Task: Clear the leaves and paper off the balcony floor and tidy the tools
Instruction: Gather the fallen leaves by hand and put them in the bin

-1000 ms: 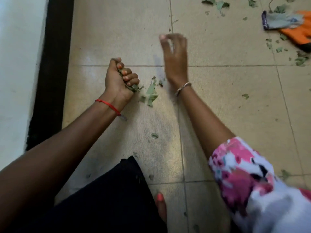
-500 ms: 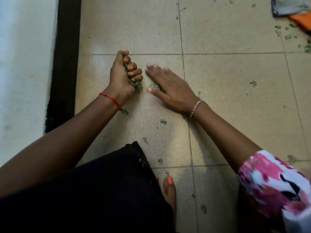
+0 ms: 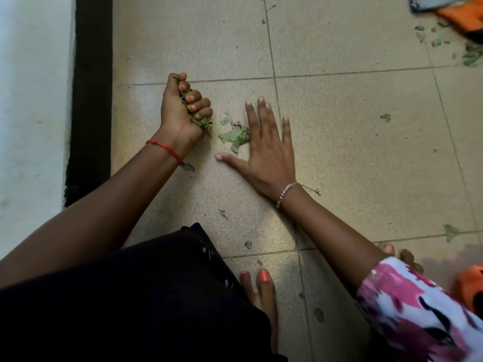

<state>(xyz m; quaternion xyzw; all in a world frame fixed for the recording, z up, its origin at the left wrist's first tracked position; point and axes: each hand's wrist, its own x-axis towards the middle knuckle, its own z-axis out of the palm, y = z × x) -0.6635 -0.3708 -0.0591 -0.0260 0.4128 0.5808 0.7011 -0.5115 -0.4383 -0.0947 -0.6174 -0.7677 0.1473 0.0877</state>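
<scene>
Beige tiled floor (image 3: 352, 152) fills the view, bordered on the left by a black skirting strip (image 3: 92, 100) and a white wall (image 3: 31, 100). A black garment (image 3: 130, 296) covers the lower left, and a floral sleeve (image 3: 418, 309) enters at lower right.

Left hand (image 3: 180, 111): knuckles up, resting near the skirting. Its grip is closed tight around a bunch of leaves (image 3: 201, 122), which protrudes below the little finger. This grip is unchanged from half a second ago.

Right hand (image 3: 269, 150): palm flat on the floor, grip wide, holding nothing. Half a second ago its fingers pointed at the left hand and covered the leaves. Now the fingers point away from the person, with the thumb spread toward the left hand.

An orange glove (image 3: 465, 14) and a grey-blue cloth (image 3: 431, 2) lie at the top right corner, well apart from both hands.

A small leaf pile (image 3: 235, 138), hidden earlier, now lies exposed on the floor between the two hands, touching the right index finger.

Loose leaf scraps (image 3: 473, 57) lie near the glove. Single leaf fragments (image 3: 385, 117) are scattered across the tiles.

A red thread bracelet (image 3: 164, 147) circles the left wrist and a silver chain bracelet (image 3: 286, 192) the right wrist.
</scene>
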